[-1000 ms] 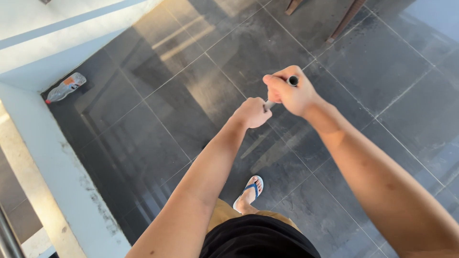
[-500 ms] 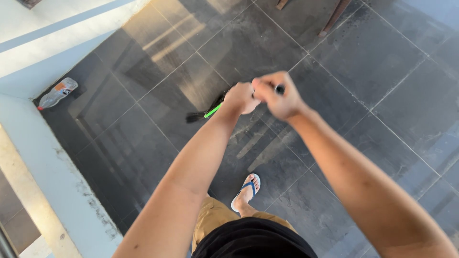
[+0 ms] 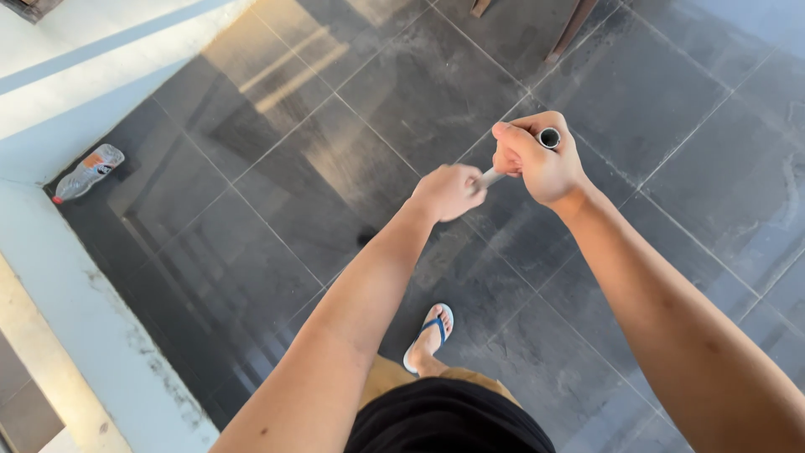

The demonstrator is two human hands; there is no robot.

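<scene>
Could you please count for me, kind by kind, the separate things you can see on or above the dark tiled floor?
Hands: 2, left hand and right hand
Metal handle tube: 1
Plastic bottle: 1
Blue flip-flop: 1
Wooden furniture legs: 2
Total: 7

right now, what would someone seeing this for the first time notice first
Two bare arms reach out over a dark tiled floor, and both hands are closed on a thin grey pole seen end-on: the right hand at its hollow top, the left hand just below. A plastic bottle lies on its side in the far left corner by the pale wall, and one foot in a blue flip-flop shows beneath the arms.
</scene>
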